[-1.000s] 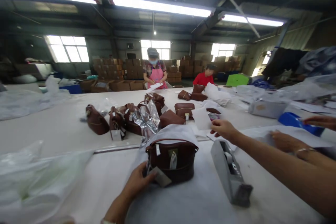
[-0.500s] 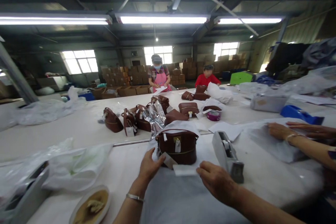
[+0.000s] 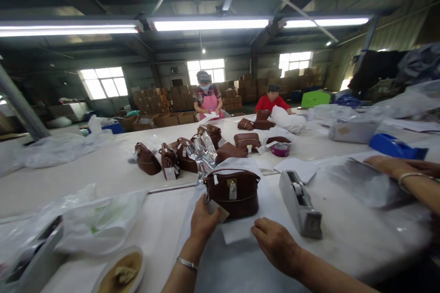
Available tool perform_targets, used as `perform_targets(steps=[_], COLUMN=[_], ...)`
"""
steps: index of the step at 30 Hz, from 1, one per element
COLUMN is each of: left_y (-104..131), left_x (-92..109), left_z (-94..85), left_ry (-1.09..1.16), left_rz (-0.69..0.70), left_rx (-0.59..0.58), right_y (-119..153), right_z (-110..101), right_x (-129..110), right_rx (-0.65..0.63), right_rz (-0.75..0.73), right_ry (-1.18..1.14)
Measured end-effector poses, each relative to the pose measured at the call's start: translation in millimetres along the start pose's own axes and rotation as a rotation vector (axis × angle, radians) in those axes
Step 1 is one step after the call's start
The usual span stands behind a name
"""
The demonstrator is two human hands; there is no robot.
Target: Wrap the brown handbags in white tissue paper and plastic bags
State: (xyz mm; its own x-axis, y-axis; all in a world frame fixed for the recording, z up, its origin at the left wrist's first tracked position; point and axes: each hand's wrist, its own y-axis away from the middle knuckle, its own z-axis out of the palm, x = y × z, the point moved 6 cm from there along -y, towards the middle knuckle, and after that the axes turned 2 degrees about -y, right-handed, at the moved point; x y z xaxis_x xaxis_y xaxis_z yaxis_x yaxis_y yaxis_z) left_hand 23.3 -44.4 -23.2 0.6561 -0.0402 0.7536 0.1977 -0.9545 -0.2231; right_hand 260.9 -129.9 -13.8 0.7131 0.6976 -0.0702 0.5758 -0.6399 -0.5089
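Note:
A dark brown handbag (image 3: 237, 192) stands upright on white wrapping sheet (image 3: 220, 256), a wrapped white tag on its front. At its lower left side, my left hand (image 3: 205, 217) is closed on a small pale card (image 3: 218, 211), thumb over it. My right hand (image 3: 277, 242) pinches the right end of a white paper slip (image 3: 237, 232) in front of the bag. A grey tape dispenser (image 3: 300, 206) stands to the right of the bag. Behind it lie more brown bags (image 3: 187, 155) and crumpled silver foil (image 3: 205, 151).
At the right, another person's hands (image 3: 392, 167) rest over clear plastic near a blue dispenser (image 3: 397, 146). Purple tape (image 3: 280, 149) lies behind. A bowl (image 3: 120, 272), white bags (image 3: 103, 219) and another dispenser (image 3: 34, 256) are at the left. Two people are across the table.
My left hand has moved right, against the bag, with the card. The white slip and my right hand have shifted slightly left and nearer me. The other person's hands have moved right.

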Motion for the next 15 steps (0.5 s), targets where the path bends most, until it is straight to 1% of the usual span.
perform_targets(steps=[3, 6, 8, 11, 13, 15], left_y=[-4, -6, -5, 0, 4, 7], left_x=[-11, -16, -14, -4, 7, 18], left_z=[-4.7, -12.3, -18.4, -23.8, -22.0, -16.4], left_ry=[-0.106, -0.203, -0.219, -0.150, -0.098, -0.090], left_rz=[0.077, 0.135, 0.187, 0.251, 0.292, 0.309], left_rx=[0.006, 0.022, 0.050, 0.083, 0.082, 0.075], right_y=[-3, -3, 0, 4, 5, 4], right_z=[0, 9, 22, 42, 49, 51], right_x=[-4, -10, -13, -13, -12, -12], right_rx=[0.068, 0.111, 0.086, 0.003, -0.058, -0.107], right_rz=[-0.015, -0.030, -0.020, 0.022, 0.053, 0.060], right_ry=[0.011, 0.072, 0.081, 0.052, 0.050, 0.058])
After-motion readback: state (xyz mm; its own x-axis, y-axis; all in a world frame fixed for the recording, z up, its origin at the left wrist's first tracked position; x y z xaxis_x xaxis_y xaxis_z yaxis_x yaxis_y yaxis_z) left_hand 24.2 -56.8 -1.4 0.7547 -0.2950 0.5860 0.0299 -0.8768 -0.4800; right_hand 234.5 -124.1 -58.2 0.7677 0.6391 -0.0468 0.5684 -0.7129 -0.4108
